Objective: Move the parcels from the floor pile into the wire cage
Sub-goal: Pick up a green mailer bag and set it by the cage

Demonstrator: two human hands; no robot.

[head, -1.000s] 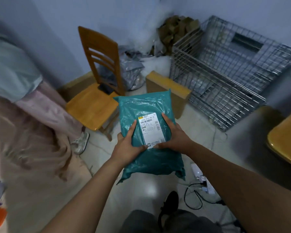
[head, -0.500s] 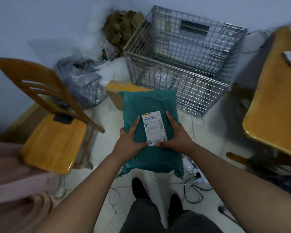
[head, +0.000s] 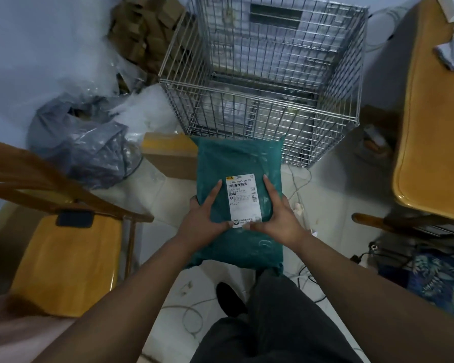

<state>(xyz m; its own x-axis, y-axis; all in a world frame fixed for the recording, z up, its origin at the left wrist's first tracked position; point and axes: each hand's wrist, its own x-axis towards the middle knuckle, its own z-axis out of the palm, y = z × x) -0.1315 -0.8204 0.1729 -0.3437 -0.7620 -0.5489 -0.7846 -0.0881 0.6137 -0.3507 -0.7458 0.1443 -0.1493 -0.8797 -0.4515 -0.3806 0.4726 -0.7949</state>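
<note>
You hold a teal parcel (head: 239,163) in both hands above the tiled floor (head: 157,184), its far end just short of the wire cage (head: 247,119). Your left hand (head: 205,221) and right hand (head: 278,218) clamp its two long edges. On each, the forefinger lies straight beside the white shipping label (head: 243,200), the thumb presses the label's near end, and the other fingers curl under the edge. The cage stands open-topped by the far wall. A cardboard box (head: 168,153) sits at its left front corner, beside grey plastic bags (head: 84,142).
</note>
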